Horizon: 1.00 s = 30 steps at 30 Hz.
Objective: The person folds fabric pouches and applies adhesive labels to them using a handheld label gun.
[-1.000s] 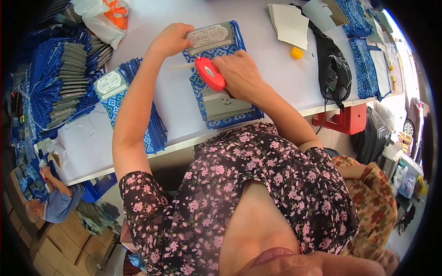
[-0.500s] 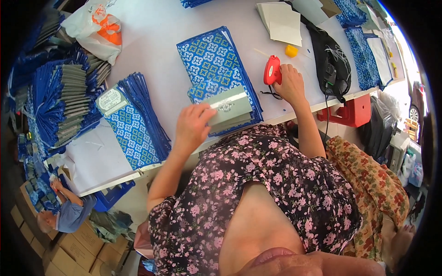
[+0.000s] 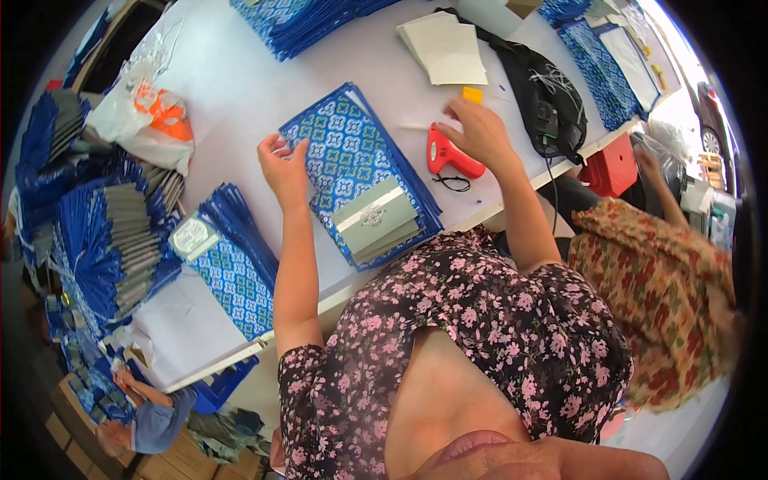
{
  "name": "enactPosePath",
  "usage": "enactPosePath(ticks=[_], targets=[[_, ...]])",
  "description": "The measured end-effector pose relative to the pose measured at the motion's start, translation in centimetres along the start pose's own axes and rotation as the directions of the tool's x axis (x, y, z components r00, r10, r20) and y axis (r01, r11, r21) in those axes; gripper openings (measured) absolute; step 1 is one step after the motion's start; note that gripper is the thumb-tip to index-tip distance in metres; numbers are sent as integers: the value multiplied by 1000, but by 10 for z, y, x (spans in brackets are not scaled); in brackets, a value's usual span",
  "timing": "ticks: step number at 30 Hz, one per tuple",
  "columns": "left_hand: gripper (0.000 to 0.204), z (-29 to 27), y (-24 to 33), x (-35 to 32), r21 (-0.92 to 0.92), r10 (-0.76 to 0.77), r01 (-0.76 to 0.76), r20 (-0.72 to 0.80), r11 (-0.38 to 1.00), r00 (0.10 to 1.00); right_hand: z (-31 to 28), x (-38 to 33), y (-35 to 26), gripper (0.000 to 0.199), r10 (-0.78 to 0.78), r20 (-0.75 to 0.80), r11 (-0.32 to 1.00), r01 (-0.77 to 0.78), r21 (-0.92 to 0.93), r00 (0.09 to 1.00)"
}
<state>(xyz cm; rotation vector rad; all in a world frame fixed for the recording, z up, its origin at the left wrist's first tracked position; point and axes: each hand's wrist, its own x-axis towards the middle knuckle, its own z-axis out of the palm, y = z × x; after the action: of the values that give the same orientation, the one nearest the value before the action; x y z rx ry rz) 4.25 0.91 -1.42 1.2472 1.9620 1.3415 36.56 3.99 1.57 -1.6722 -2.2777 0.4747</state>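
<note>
A stack of blue patterned cloth pieces (image 3: 340, 144) lies in front of me, with folded grey-green cards (image 3: 376, 216) on its near end. My left hand (image 3: 284, 168) is at the stack's left edge, fingers loosely bent and apart, with nothing seen in it. On the table right of the stack rests a red tagging gun (image 3: 452, 154) with a black loop at its handle. Just beyond it, my right hand (image 3: 480, 136) hovers with bent, parted fingers beside a small yellow block (image 3: 472, 96). No object shows in that hand.
A second cloth stack (image 3: 232, 264) and piles of blue bundles (image 3: 120, 248) stand left, below a white plastic bag (image 3: 144, 124). Pale cards (image 3: 452, 56) and a black bag (image 3: 540, 96) lie at the far right. Another person (image 3: 160, 416) is at lower left, another (image 3: 656, 296) at right.
My right hand has let go of the red tagging gun and moved toward the yellow block. My left hand has left the grey-green card for the stack's left edge. The view has shifted.
</note>
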Motion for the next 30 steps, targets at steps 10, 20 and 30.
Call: enactPosePath(ticks=[10,20,30], targets=[[45,6,38,-4,0,-82,82,-26,997,996,-4,99,90,64,495,-448,818,-573,-47,744],[38,-31,22,17,-135,-57,64,55,989,997,8,91,71,45,416,-504,899,-260,353,756],[21,-37,33,2,5,269,-275,198,961,943,28,131,-54,17,-105,-193,527,219,821,976]])
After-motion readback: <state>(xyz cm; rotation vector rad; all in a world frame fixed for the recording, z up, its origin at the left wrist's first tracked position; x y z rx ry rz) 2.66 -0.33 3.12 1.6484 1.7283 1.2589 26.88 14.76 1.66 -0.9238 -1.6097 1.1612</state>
